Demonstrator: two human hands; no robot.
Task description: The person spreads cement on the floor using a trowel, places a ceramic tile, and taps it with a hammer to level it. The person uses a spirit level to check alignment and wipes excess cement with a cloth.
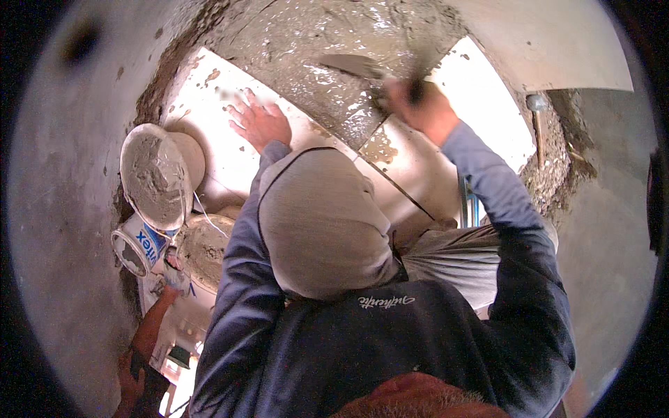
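My left hand (261, 125) lies flat, fingers spread, on a large white tile (223, 150) splashed with mortar. In my right hand (428, 115) is a trowel (352, 66), its pointed grey blade turned left over wet grey mortar (300, 35). Motion blurs that hand and the trowel's handle. Below the right hand, another pale tile (418, 157) bears a wet smear, and a straight dark joint separates it from the left tile. Past my right wrist lies a bright white tile (481, 90). My bent knee (320, 230) hides part of the floor between my arms.
At left stand a large bucket of mortar (157, 174), a white and blue bucket on its side (136, 247) and another mortar-filled bucket (202, 254). Another person's arm (150, 324) reaches toward them. A hammer (536, 118) rests on rubble at right, beside the wall (613, 160).
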